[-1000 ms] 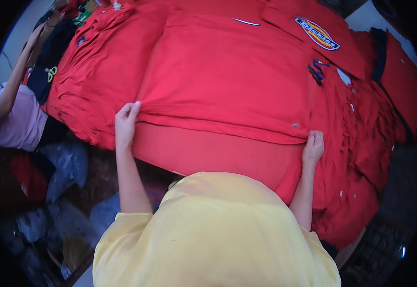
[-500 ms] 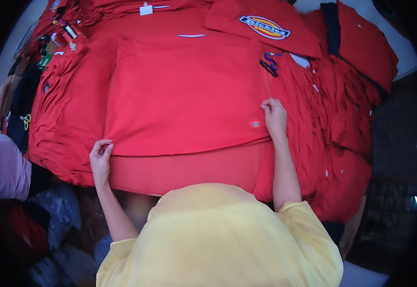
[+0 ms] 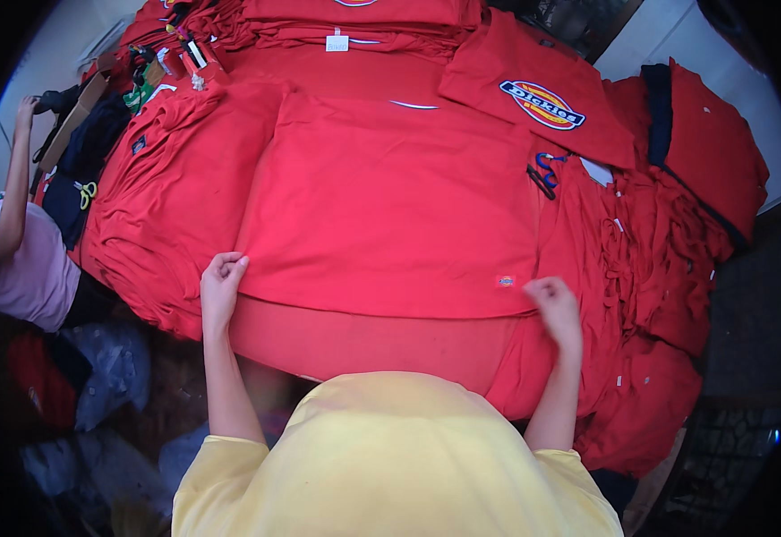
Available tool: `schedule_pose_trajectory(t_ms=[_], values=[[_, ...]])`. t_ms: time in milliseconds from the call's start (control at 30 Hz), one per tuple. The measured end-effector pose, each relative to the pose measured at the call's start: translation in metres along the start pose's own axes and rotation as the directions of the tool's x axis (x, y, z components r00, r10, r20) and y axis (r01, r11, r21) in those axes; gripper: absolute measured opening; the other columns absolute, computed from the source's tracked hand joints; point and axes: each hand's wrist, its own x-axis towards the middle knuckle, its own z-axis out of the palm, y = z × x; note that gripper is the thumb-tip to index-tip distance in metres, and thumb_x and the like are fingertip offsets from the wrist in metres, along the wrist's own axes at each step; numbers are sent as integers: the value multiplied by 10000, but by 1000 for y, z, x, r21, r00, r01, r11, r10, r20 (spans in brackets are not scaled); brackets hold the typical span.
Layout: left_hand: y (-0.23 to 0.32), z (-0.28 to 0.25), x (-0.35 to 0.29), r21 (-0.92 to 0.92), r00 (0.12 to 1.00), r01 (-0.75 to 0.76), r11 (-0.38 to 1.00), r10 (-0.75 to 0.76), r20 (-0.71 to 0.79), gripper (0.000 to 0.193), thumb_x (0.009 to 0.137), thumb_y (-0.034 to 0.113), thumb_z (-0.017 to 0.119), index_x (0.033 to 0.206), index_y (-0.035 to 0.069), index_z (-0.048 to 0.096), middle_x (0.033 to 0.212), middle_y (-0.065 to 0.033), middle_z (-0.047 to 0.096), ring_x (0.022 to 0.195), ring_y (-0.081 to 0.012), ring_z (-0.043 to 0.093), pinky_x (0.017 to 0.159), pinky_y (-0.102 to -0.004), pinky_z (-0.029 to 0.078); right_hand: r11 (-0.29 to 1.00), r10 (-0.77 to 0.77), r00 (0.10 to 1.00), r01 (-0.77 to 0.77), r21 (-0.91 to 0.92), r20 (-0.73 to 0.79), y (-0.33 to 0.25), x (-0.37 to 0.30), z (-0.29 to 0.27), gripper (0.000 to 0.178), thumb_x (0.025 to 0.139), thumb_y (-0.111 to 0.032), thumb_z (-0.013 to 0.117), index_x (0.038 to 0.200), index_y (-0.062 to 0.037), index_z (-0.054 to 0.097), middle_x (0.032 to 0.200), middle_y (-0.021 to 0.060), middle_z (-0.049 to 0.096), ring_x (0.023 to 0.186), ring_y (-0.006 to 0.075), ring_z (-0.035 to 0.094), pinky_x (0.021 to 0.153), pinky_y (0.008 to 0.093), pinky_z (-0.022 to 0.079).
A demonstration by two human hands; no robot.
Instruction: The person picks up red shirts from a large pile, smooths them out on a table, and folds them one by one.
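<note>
A red T-shirt [image 3: 390,206] lies spread flat in front of me, its hem toward me and a small label [image 3: 505,281] near its lower right corner. At the lower left corner, my left hand [image 3: 220,291] pinches the edge between thumb and fingers. My right hand [image 3: 560,315] is at the lower right corner with its fingers curled together at the hem; they are slightly blurred. Below the hem shows the bare red table surface [image 3: 372,340].
Red garments lie heaped at left [image 3: 166,206] and right [image 3: 659,242]. A folded red shirt with a large emblem [image 3: 542,105] sits at the far right, above dark snips [image 3: 542,182]. Yellow-handled scissors [image 3: 86,194] lie left, near another person's arm [image 3: 14,183].
My right hand has slid down from the T-shirt's right edge to its lower corner. The left hand stays at its corner. The whole view has shifted, and the other person's arm reaches farther up.
</note>
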Motion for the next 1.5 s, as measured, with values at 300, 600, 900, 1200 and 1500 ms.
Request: schedule_pose_trajectory(t_ms=[300, 600, 900, 1200, 1500], values=[[78, -76, -77, -374, 901, 107, 921, 69, 429, 570, 659, -18, 792, 1136, 36, 485, 868, -34, 644, 754, -75, 618, 665, -176, 460, 661, -425, 886, 166, 732, 183, -55, -78, -106, 201, 746, -88, 670, 660, -35, 496, 634, 31, 522, 597, 137, 473, 572, 280, 367], [145, -68, -41, -833, -139, -18, 554, 823, 550, 196, 719, -12, 813, 858, -91, 701, 671, -162, 679, 456, -202, 609, 416, -275, 434, 38, -998, 48, -4, 999, 38, -107, -9, -129, 169, 827, -35, 579, 666, -78, 554, 542, 67, 565, 436, 158, 524, 486, 378, 487], [133, 26, -42, 528, 697, -698, 484, 292, 654, 355, 733, 348, 784, 939, 64, 730, 1168, -127, 571, 1078, -281, 565, 930, -388, 462, 749, -201, 976, 101, 655, 80, -114, 24, -47, 356, 992, -328, 458, 1156, -30, 565, 1061, 107, 629, 855, 179, 644, 721, 326, 553], [59, 181, -91, 303, 619, -678, 670, 297, 727, 356, 884, 263, 648, 1113, 10, 550, 938, -173, 623, 767, -376, 630, 714, -431, 518, 934, 19, 845, -206, 293, 534, -104, -62, 107, 320, 989, -305, 512, 946, 3, 587, 738, 51, 617, 609, 113, 613, 545, 256, 518], [44, 171, -89, -85, 672, -244, 966, 232, 704, 220, 946, 161, 580, 1084, -3, 528, 883, -126, 633, 750, -187, 606, 711, -316, 487, 817, -15, 920, -214, 536, 391, -106, -74, 116, 337, 966, -264, 562, 1170, -4, 494, 800, 38, 579, 629, 84, 540, 502, 248, 483]])
